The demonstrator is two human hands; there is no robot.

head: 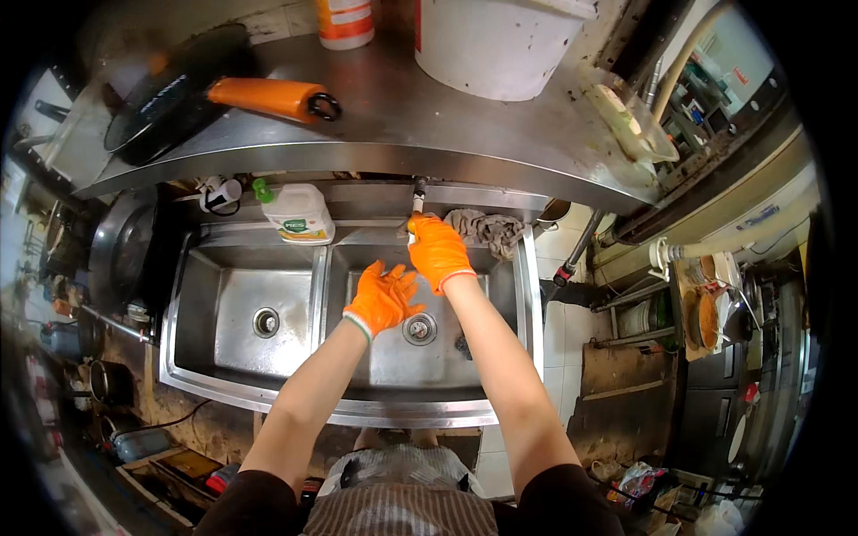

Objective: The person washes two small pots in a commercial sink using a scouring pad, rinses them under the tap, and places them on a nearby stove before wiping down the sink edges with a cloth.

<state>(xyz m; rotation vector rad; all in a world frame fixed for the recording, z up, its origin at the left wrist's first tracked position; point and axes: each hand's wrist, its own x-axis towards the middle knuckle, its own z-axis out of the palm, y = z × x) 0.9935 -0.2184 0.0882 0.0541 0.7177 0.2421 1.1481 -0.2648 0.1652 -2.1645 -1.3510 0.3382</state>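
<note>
My right hand (439,251), in an orange rubber-coated glove, is closed at the faucet (419,193) at the back of the right sink basin (395,368). The glove hides the lower part of the faucet. My left hand (382,298), gloved alike, hovers over the same basin with its fingers apart and nothing in it. Below and right of it is the drain strainer (420,329). A dark scouring pad (462,346) lies on the basin floor, partly behind my right forearm. A crumpled grey cloth (486,230) rests on the sink's back ledge.
A detergent jug (298,214) with a green cap stands behind the left basin (261,288). Overhead, a steel shelf (375,124) juts across, carrying a pan with an orange handle (268,98) and a white bucket (496,50). A large wok (124,248) leans at the left.
</note>
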